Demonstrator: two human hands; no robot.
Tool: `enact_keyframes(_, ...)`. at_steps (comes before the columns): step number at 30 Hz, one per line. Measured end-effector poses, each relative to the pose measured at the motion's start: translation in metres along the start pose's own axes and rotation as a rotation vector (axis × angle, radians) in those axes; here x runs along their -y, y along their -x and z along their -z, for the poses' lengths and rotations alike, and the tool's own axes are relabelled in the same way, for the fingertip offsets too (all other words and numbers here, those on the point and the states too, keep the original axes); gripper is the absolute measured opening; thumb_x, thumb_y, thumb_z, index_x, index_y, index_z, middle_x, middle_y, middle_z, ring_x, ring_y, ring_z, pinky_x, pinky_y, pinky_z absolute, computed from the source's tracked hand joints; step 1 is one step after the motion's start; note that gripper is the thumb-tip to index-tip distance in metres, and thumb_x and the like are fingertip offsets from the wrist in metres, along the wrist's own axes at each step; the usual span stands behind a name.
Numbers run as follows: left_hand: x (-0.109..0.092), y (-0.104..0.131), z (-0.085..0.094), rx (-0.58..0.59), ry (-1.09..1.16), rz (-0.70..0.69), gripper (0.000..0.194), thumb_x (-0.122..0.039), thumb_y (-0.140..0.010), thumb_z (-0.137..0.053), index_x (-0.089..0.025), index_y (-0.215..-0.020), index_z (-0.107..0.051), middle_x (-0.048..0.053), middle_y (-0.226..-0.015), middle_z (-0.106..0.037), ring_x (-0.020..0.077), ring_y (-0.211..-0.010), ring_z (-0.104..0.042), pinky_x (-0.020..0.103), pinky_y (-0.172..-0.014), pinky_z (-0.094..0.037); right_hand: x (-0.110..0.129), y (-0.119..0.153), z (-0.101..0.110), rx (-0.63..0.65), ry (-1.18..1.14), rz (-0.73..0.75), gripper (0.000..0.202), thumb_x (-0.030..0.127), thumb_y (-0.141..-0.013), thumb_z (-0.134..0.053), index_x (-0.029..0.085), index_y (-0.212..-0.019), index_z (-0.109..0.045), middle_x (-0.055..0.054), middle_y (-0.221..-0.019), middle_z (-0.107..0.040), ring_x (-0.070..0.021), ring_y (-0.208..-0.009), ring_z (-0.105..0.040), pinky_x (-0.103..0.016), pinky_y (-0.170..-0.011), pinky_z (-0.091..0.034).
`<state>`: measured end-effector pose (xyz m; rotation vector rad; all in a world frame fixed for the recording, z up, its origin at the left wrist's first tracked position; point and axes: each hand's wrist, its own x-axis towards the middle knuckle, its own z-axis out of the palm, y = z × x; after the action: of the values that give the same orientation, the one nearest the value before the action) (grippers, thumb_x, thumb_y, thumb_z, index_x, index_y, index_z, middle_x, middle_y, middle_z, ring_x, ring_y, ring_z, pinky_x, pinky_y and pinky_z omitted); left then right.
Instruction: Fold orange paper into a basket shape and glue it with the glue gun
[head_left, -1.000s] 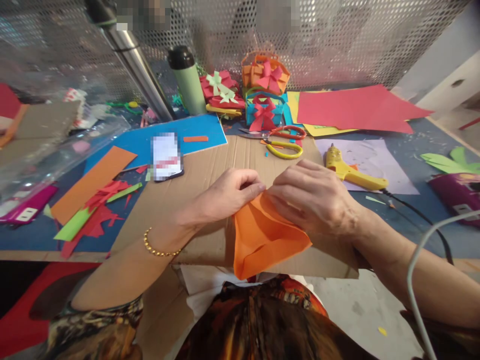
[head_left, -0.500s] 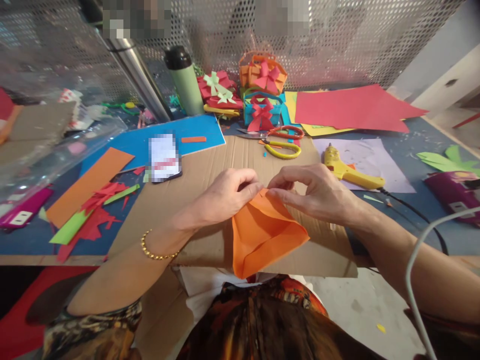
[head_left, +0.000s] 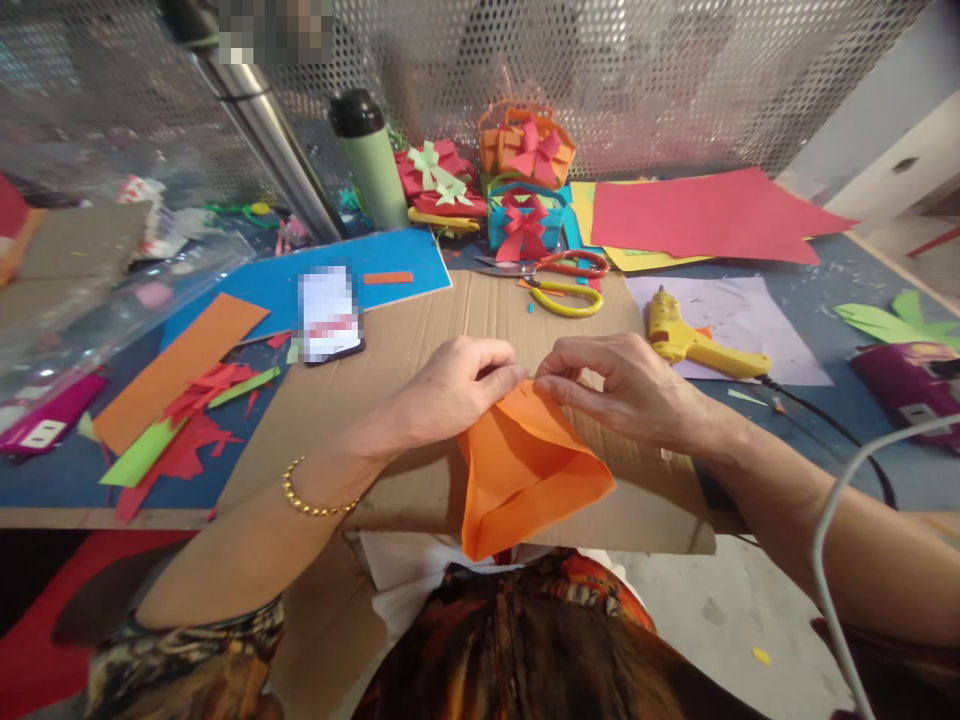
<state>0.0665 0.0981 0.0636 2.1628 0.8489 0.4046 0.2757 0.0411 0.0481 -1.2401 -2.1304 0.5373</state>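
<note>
Over the cardboard sheet (head_left: 405, 350), both hands pinch the far end of a folded orange paper pouch (head_left: 532, 470). Its wide mouth gapes toward my body, with creases showing inside. My left hand (head_left: 465, 385) grips the far left corner between thumb and fingers. Close beside it, my right hand (head_left: 611, 385) pinches the far right corner; its fingertips are partly hidden behind the paper. Beyond the hands lie scissors (head_left: 566, 300) with yellow and orange handles. A yellow glue gun (head_left: 705, 350) rests to the right of my right hand.
Finished paper bags with bows (head_left: 525, 220) stand at the back near a green bottle (head_left: 375, 170). A phone (head_left: 330, 315) lies left of centre, paper scraps (head_left: 195, 420) farther left. Red sheets (head_left: 705, 215) are at the back right. A pale cable (head_left: 825, 560) crosses my right forearm.
The pouch's near end has shifted slightly left and toward my body. Both hands keep their pinch in nearly the same place.
</note>
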Motion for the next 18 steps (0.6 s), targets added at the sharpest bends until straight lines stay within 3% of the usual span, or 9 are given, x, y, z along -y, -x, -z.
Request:
enact_keyframes(10,0.0037,-0.0011,-0.0018,-0.018,0.076,-0.028,0.031,-0.032,-0.092,-0.051,-0.017,-0.065,-0.054,-0.003,-0.064,-0.042,0.0102,-0.063,-0.038,0.025,-0.054,-0.028,0.0070,-0.0025,0.0002,-0.029,-0.049,-0.081,0.017,0.028,-0.088,-0.059,0.018,-0.076,-0.066,0.000,-0.065,-0.065,-0.0109,-0.059,-0.056,-0.024,-0.059,-0.043)
enact_keyframes(15,0.0037,-0.0010,-0.0026,-0.014,0.166,-0.024,0.024,-0.035,-0.088,-0.060,-0.016,-0.073,-0.062,-0.002,-0.068,-0.055,0.0107,-0.065,-0.047,0.023,-0.056,-0.035,0.0085,-0.0017,-0.0010,-0.049,-0.056,-0.088,0.017,0.028,-0.087,-0.060,0.018,-0.075,-0.066,0.000,-0.064,-0.064,-0.0113,-0.059,-0.055,-0.025,-0.057,-0.042)
enact_keyframes(18,0.0038,-0.0008,-0.0036,-0.030,0.156,-0.035,0.022,-0.031,-0.087,-0.060,-0.016,-0.072,-0.063,-0.002,-0.067,-0.055,0.0101,-0.064,-0.046,0.023,-0.056,-0.035,0.0091,-0.0013,-0.0005,-0.039,-0.043,-0.099,0.017,0.028,-0.087,-0.059,0.018,-0.076,-0.066,-0.001,-0.065,-0.064,-0.0117,-0.059,-0.056,-0.025,-0.057,-0.042)
